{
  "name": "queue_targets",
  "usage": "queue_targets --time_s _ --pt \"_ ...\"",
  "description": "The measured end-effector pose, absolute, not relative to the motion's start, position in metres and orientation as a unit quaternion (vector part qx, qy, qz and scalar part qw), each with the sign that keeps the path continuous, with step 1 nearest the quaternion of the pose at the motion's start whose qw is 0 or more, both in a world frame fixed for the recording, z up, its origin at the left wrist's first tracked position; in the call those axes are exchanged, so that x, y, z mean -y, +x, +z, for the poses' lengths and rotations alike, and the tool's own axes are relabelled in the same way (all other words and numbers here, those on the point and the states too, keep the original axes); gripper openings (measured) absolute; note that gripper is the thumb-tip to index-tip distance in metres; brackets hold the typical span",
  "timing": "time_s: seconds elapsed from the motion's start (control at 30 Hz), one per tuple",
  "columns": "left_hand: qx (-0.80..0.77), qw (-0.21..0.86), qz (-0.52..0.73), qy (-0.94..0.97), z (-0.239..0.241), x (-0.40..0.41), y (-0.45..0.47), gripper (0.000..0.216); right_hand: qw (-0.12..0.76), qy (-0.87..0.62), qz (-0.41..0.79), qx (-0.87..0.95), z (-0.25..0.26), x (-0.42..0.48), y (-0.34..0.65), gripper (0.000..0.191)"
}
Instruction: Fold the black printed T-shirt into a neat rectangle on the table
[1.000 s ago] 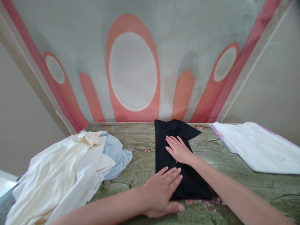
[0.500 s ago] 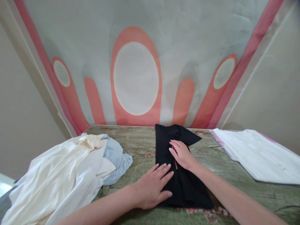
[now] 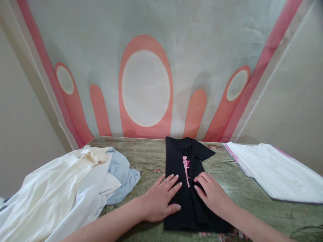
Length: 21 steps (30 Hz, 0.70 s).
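Note:
A black T-shirt (image 3: 176,151) lies lengthwise on the table, with its left side folded inward and a short sleeve pointing out at the upper right. Between its folds shows a strip of pink print (image 3: 186,168). My left hand (image 3: 164,198) rests palm down on the shirt's left part, fingers spread. On the right part, my right hand (image 3: 212,193) touches the black cloth beside the print, its fingers slightly bent and the thumb apart from them. Both forearms come in from the bottom of the view.
A loose heap of cream and white clothes (image 3: 65,188) covers the table's left, with a light blue garment (image 3: 119,174) at its edge. Folded white clothes (image 3: 275,171) lie at the right. Behind the wood-patterned table (image 3: 141,151) rises a wall with a pink design (image 3: 146,131).
My right hand has moved down along the shirt towards me, uncovering more of the pink print. My left hand stays flat in about the same place.

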State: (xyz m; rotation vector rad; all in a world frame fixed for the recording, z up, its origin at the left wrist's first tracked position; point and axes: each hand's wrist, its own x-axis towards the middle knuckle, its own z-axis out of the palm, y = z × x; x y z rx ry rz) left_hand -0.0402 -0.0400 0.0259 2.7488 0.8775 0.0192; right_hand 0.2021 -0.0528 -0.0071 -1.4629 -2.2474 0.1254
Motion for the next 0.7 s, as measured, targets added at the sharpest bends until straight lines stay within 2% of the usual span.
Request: queue_targets --time_s 0.27,0.4,0.5,0.63,0.7 --pt "-0.294 0.163 -0.059 0.94 0.037 0.074 -0.041 0.074 0.184 -0.52 0.093 0.829 -0.004 0.083 0.204 0.016" --pt "-0.285 0.182 -0.069 0.939 0.051 0.077 -0.043 0.067 0.153 -0.5 0.154 0.838 0.013 0.086 0.208 0.013" --pt "-0.315 0.149 -0.042 0.936 0.054 0.05 -0.039 0.062 0.149 -0.481 0.181 0.845 0.033 0.059 0.206 0.018" --pt "-0.372 0.06 0.005 0.926 0.03 -0.02 -0.018 0.055 0.203 -0.482 0.101 0.847 0.04 -0.006 0.192 0.028" --pt "-0.407 0.025 0.03 0.913 0.015 -0.058 -0.002 0.052 0.203 -0.485 0.038 0.85 0.03 -0.037 0.184 0.035"
